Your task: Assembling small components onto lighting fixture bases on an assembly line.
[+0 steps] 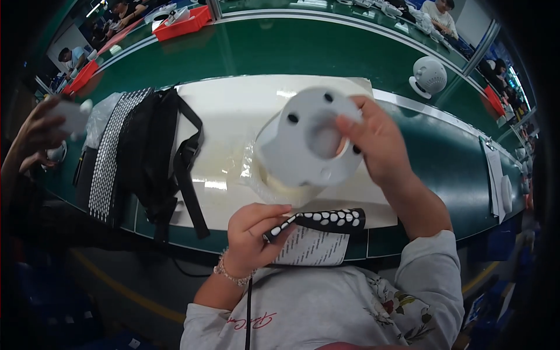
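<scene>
A white rounded plastic base (280, 143) with a round recess and several dark round spots on its face is raised over the white board. My right hand (376, 140) grips it at its right edge, thumb toward the recess. Lower down, my left hand (252, 233) is closed on a bent black sticker sheet (332, 219) dotted with white ovals. Its pale printed backing (312, 245) hangs toward the table's front edge. Under the base shows a pale round thing in clear plastic film (280, 189), mostly hidden, so I cannot tell its kind.
A white board (221, 116) lies on the green table. At its left are black strapped material (149, 151) and a larger white-dotted black sheet (114, 157). Further left, another person's hand (44, 125) holds a white part. A white camera-like device (430, 76) stands far right.
</scene>
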`<state>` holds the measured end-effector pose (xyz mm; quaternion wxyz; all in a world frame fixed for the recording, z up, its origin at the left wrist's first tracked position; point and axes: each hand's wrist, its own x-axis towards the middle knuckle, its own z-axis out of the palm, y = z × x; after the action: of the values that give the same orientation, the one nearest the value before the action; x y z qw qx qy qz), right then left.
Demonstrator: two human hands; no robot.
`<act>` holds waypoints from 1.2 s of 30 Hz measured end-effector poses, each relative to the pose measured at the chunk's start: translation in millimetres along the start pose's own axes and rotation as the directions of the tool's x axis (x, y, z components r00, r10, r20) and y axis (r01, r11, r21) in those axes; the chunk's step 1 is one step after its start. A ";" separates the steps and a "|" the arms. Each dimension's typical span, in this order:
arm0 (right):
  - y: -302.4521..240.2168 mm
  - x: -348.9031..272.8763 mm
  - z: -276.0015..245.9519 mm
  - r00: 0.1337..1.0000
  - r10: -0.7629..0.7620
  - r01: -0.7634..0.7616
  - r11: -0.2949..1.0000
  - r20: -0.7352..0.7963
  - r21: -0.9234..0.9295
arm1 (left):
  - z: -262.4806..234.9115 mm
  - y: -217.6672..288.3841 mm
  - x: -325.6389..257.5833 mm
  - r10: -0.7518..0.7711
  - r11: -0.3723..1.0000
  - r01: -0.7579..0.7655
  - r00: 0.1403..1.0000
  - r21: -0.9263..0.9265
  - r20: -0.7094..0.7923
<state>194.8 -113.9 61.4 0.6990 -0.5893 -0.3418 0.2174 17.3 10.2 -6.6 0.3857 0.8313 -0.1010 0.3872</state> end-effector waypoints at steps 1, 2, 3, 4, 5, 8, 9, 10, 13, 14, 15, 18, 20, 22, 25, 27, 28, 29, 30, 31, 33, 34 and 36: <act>1.6 -7.8 3.0 0.991 0.092 -0.091 0.996 0.094 -0.020 | -1.8 2.8 2.1 0.006 1.000 -0.006 1.000 -0.007 -0.001; 1.9 -11.4 3.3 0.990 0.105 -0.104 0.994 0.093 -0.017 | -0.2 2.6 2.5 0.046 0.999 -0.046 0.999 0.004 -0.026; 1.8 -12.4 2.8 0.976 0.182 -0.172 0.981 0.120 -0.089 | -0.3 4.2 2.7 0.019 1.000 -0.019 0.999 -0.021 -0.033; 1.3 -15.7 2.9 0.955 0.259 -0.235 0.958 0.143 -0.163 | -0.4 6.9 1.3 -0.009 0.999 0.007 0.999 -0.047 -0.039; -4.0 -18.0 3.0 0.982 0.178 -0.146 0.926 0.062 -0.348 | -0.9 7.2 0.1 -0.016 0.999 0.015 0.999 -0.045 -0.041; -19.7 -37.9 -1.2 0.842 -0.496 0.428 0.373 0.213 -0.823 | -2.3 10.4 -3.3 -0.095 0.994 0.090 0.992 -0.068 -0.078; -24.1 -48.6 1.5 0.862 -0.445 0.460 0.488 0.241 -0.742 | -1.9 12.9 -3.4 -0.103 0.994 0.098 0.991 -0.057 -0.085; -26.3 -56.0 6.0 0.861 -0.444 0.466 0.491 0.249 -0.737 | -1.5 14.9 -3.4 -0.111 0.993 0.107 0.990 -0.045 -0.092; -28.2 -68.6 21.4 0.809 -0.289 0.579 0.541 0.511 -0.610 | 1.0 15.2 -2.1 -0.089 0.994 0.084 0.993 -0.064 -0.081; -28.6 -69.6 25.7 0.796 -0.286 0.597 0.517 0.533 -0.613 | 2.2 16.1 -1.8 -0.089 0.994 0.084 0.993 -0.064 -0.078; -28.3 -69.7 28.2 0.782 -0.282 0.615 0.494 0.555 -0.615 | 3.5 17.2 -1.6 -0.079 0.995 0.075 0.994 -0.059 -0.075; -24.7 -66.8 28.7 0.751 -0.293 0.649 0.495 0.592 -0.578 | 3.8 18.9 -0.9 -0.054 0.999 0.054 0.996 -0.002 -0.070; -20.0 -63.6 26.6 0.711 -0.341 0.699 0.441 0.615 -0.564 | 4.0 18.7 -0.5 -0.037 0.998 0.040 0.997 0.047 -0.066; -15.0 -61.1 24.2 0.668 -0.387 0.743 0.382 0.636 -0.549 | 4.7 18.6 0.0 0.014 0.997 -0.008 0.997 0.083 -0.072; -8.4 -60.6 20.3 0.609 -0.443 0.792 0.379 0.658 -0.478 | 6.1 19.8 0.3 -0.005 0.998 0.009 0.998 0.063 -0.067; -2.3 -63.1 21.0 0.562 -0.447 0.821 0.403 0.696 -0.405 | 7.9 22.8 1.5 -0.007 0.996 0.013 0.997 0.084 -0.081; -5.9 -62.6 18.3 0.564 -0.445 0.820 0.402 0.696 -0.408 | 8.6 23.4 2.3 -0.010 0.994 0.020 0.995 0.105 -0.096; -11.8 -61.3 14.3 0.634 -0.418 0.760 0.491 0.651 -0.426 | 7.8 22.4 1.5 -0.013 0.994 0.023 0.995 0.107 -0.098; -15.7 -59.1 11.0 0.699 -0.382 0.692 0.574 0.604 -0.437 | 6.8 20.4 0.6 -0.016 0.994 0.024 0.997 0.109 -0.070; -16.5 -54.9 8.6 0.698 -0.381 0.692 0.576 0.607 -0.434 | 6.1 18.9 -0.6 -0.020 0.994 0.024 0.999 0.111 -0.042; -18.6 -45.7 3.1 0.830 -0.317 0.538 0.670 0.459 -0.511 | 8.4 17.4 -1.1 -0.012 0.992 0.021 0.998 0.127 -0.065; -17.8 -43.1 2.9 0.831 -0.315 0.537 0.670 0.459 -0.513 | 9.4 17.2 -1.2 -0.005 0.989 0.017 0.996 0.147 -0.087; -13.0 -37.7 5.3 0.881 -0.267 0.447 0.739 0.390 -0.504 | 9.4 17.7 -0.3 0.023 0.982 -0.005 0.995 0.189 -0.094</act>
<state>164.3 -139.8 66.1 0.4556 -0.6572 -0.5985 0.0479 14.2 -8.7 -0.6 0.3068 0.8438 -0.0510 0.4373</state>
